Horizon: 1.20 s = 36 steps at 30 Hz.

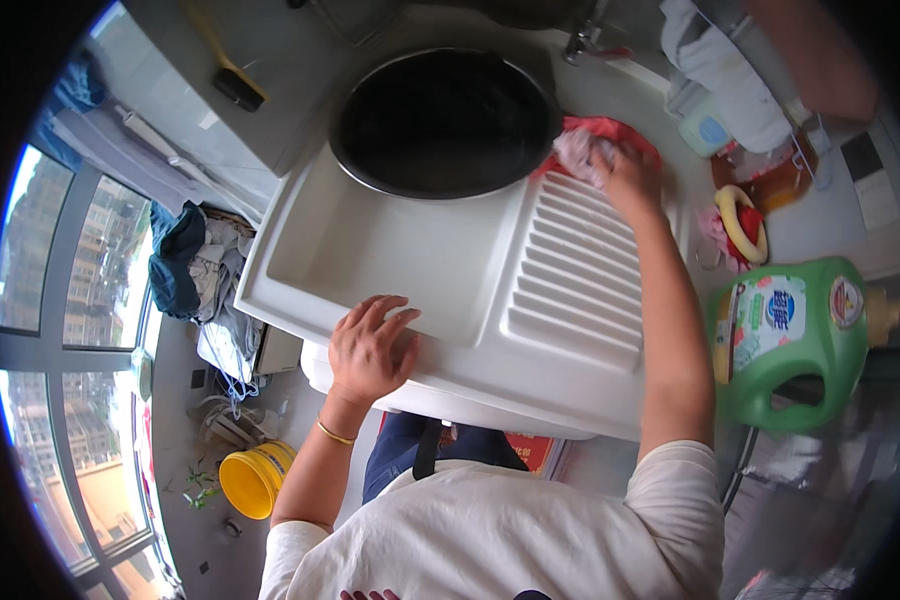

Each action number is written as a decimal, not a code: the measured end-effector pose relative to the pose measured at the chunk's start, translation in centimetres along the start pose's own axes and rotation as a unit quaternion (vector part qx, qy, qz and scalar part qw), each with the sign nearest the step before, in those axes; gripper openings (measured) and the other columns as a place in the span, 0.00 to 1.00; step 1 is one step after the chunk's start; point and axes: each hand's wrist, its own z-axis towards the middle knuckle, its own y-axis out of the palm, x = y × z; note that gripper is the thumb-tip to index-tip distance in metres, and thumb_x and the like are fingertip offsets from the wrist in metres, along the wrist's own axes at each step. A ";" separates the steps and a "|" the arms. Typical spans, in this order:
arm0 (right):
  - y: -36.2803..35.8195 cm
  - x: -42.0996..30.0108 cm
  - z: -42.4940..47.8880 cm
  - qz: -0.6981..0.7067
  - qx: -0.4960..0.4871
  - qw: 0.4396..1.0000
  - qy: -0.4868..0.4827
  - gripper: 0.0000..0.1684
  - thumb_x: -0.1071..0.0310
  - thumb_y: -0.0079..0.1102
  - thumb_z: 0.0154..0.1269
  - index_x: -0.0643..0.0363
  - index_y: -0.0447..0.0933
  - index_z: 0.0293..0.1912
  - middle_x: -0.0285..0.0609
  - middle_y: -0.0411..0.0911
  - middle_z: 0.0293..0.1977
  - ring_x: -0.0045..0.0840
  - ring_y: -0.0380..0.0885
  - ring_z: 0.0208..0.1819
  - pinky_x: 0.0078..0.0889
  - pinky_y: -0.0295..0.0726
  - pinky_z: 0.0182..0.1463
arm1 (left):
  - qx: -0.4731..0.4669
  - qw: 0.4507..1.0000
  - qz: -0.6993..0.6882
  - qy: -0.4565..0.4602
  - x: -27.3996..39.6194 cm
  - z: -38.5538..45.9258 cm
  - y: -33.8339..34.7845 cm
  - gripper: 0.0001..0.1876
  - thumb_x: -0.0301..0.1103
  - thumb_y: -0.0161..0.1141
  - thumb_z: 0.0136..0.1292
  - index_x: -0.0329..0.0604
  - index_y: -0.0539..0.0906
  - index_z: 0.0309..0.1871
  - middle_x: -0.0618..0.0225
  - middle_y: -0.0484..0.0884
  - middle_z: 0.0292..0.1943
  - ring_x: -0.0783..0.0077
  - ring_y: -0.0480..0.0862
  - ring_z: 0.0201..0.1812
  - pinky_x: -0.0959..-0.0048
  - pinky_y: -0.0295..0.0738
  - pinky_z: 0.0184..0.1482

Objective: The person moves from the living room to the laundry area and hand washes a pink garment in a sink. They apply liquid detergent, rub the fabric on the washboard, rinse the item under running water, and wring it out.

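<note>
My right hand grips a crumpled pale pink cloth at the far end of the ridged washboard. Behind that cloth lies a red cloth or item, partly covered by my hand. My left hand holds nothing, its fingers bent and apart over the near rim of the white laundry sink. A large dark round basin with a shiny rim sits across the sink's far part. Its inside is too dark to make out.
A green detergent jug stands right of my forearm. Beyond it are a yellow ring and a white cloth. The faucet is at the back. Piled clothes and a yellow bucket are at left; a brush lies behind.
</note>
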 end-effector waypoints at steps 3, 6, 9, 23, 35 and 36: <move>-2.2 -2.9 -9.0 0.020 0.057 0.989 -0.133 0.27 0.48 0.65 0.61 0.28 0.76 0.61 0.36 0.67 0.60 0.45 0.64 0.62 0.58 0.69 0.60 | 0.012 1.000 0.006 -0.007 0.1 -0.6 -0.1 0.12 0.34 0.64 0.53 0.50 0.86 0.43 0.69 0.84 0.47 0.59 0.82 0.52 0.62 0.76 0.51; -7.2 -3.6 -15.4 0.044 0.032 0.986 -0.155 0.24 0.48 0.66 0.60 0.30 0.79 0.58 0.36 0.69 0.57 0.41 0.65 0.60 0.59 0.64 0.61 | 0.016 1.000 0.011 0.001 0.5 -0.2 -0.1 0.10 0.34 0.65 0.53 0.50 0.87 0.40 0.70 0.85 0.44 0.62 0.83 0.50 0.65 0.76 0.52; -8.6 -5.4 -19.2 0.002 -0.050 0.986 -0.156 0.23 0.51 0.67 0.61 0.39 0.81 0.56 0.41 0.70 0.55 0.41 0.65 0.58 0.57 0.60 0.63 | 0.009 1.000 0.003 0.017 0.2 -0.6 -0.2 0.11 0.33 0.64 0.53 0.50 0.87 0.41 0.70 0.85 0.44 0.62 0.83 0.49 0.64 0.76 0.52; -1.6 -6.8 -6.0 0.028 0.113 0.993 -0.031 0.27 0.42 0.57 0.66 0.56 0.84 0.44 0.46 0.81 0.41 0.42 0.79 0.46 0.46 0.78 0.49 | 0.011 0.995 -0.076 0.065 -1.8 -0.4 -0.5 0.12 0.33 0.65 0.51 0.47 0.85 0.41 0.69 0.85 0.43 0.63 0.83 0.44 0.65 0.78 0.49; -4.9 -19.3 4.6 0.176 0.002 0.984 -0.024 0.36 0.33 0.43 0.71 0.58 0.82 0.37 0.51 0.83 0.33 0.48 0.82 0.41 0.45 0.79 0.45 | 0.042 0.991 -0.098 0.083 -3.4 -1.1 -0.1 0.14 0.36 0.65 0.51 0.49 0.84 0.44 0.70 0.83 0.43 0.67 0.83 0.46 0.68 0.78 0.52; -4.4 -21.3 5.1 0.174 -0.061 0.982 -0.047 0.36 0.34 0.44 0.71 0.59 0.81 0.38 0.52 0.83 0.35 0.47 0.83 0.41 0.45 0.79 0.45 | 0.040 0.991 -0.099 0.079 -3.5 -1.1 -0.2 0.15 0.36 0.65 0.51 0.49 0.84 0.44 0.70 0.83 0.44 0.67 0.83 0.46 0.68 0.78 0.52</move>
